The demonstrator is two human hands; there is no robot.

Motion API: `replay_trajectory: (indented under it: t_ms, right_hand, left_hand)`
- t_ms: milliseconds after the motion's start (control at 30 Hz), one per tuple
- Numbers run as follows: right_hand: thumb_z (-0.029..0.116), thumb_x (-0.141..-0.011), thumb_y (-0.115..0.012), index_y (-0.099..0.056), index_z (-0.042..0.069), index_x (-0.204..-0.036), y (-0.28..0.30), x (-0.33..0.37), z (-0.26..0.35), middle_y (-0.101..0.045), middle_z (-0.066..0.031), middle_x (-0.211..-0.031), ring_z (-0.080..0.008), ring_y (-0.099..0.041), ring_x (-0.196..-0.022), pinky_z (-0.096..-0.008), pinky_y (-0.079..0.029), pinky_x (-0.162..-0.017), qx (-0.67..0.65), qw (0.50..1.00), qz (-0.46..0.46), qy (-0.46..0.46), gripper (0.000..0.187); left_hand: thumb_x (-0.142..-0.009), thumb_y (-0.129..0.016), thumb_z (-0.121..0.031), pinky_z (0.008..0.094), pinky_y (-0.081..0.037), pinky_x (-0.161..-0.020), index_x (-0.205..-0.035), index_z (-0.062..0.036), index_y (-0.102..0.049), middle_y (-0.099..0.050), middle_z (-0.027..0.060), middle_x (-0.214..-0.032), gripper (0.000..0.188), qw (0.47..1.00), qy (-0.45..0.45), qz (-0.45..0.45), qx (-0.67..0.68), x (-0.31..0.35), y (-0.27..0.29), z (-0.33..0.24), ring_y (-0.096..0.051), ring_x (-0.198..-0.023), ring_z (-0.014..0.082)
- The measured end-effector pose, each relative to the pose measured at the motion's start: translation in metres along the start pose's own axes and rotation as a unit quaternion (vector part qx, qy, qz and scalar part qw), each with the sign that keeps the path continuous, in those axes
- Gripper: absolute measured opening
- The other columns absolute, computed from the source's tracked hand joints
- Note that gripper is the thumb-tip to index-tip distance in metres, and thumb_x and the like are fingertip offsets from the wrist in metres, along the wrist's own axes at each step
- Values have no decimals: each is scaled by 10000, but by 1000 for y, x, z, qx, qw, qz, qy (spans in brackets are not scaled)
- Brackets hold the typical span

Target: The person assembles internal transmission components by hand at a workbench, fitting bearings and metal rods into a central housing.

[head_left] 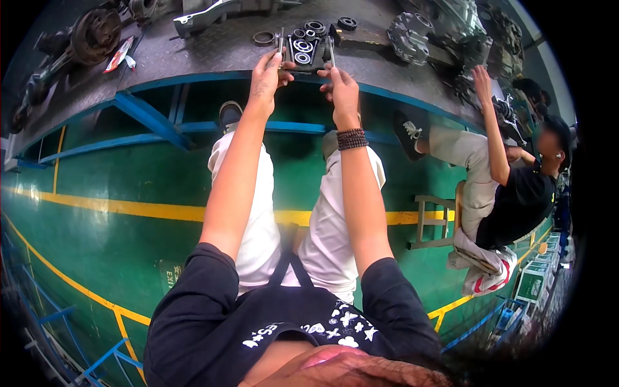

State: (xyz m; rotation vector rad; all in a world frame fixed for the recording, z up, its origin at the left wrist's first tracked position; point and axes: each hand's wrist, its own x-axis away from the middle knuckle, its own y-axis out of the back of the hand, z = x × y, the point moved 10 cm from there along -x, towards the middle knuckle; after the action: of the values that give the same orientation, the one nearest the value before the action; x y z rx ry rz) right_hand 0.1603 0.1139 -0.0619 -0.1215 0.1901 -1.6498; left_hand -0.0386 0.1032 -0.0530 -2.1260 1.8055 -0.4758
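Note:
My left hand [267, 74] is closed around a slim metal rod-like piece [281, 42] that points up from its fingers. Opposite it, my right hand [343, 89], with a beaded bracelet at the wrist, grips a similar slim metal piece [332, 53]; its exact kind is too small to make out. Between the two pieces, at the bench's near edge, is a dark block or tray [308, 67] bearing several ring-shaped bearings [302, 46]. A loose ring [264, 38] lies to the left, and another bearing [347, 24] lies beyond to the right.
The metal-topped workbench [219, 51] has a blue frame [151, 122]. Machine parts stand along it: a rusty drum assembly [95, 35] at left, a grey cast housing [409, 37] at right. A co-worker [516, 200] sits at my right beside a stool frame [431, 222].

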Motion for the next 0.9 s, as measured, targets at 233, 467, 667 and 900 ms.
replay_trajectory:
  t_ms: [233, 467, 667, 900]
  right_hand:
    - [229, -1016, -505, -613, 13, -1117, -8, 7, 4, -729, -84, -956, -66, -573, -592, -170, -352, -458, -18, 999, 31, 8, 262]
    - [261, -1010, -518, -608, 15, -1161, -9, 8, 2, -718, -83, -983, -67, -563, -635, -173, -363, -496, 27, 998, 46, 24, 303]
    - [210, -1017, -497, -587, 6, -1115, -12, 11, 10, -722, -72, -929, -47, -560, -611, -170, -379, -500, 6, 999, 22, 49, 244]
    - [215, -1014, -502, -572, 20, -1149, -8, 10, 9, -701, -64, -915, -62, -556, -628, -181, -385, -504, -8, 999, 15, 41, 248]
  left_hand:
    - [-1023, -458, -202, 209, -380, -575, -1209, -50, -619, -520, -20, -788, 289, 997, 27, 37, 68, -9, 4, 8, -434, -643, 72]
    - [-1006, -501, -193, 246, -435, -688, -1181, -53, -612, -626, 10, -942, 250, 986, 8, 91, 141, -1, -18, -4, -551, -787, 92]
    - [-1007, -510, -214, 253, -441, -720, -1112, -67, -617, -663, 26, -1028, 210, 999, 10, 1, 46, -4, 1, 3, -577, -790, 98]
    - [-1012, -497, -219, 250, -426, -710, -1127, -100, -620, -685, 24, -1025, 207, 999, 31, -32, 22, -8, 13, 7, -580, -774, 88]
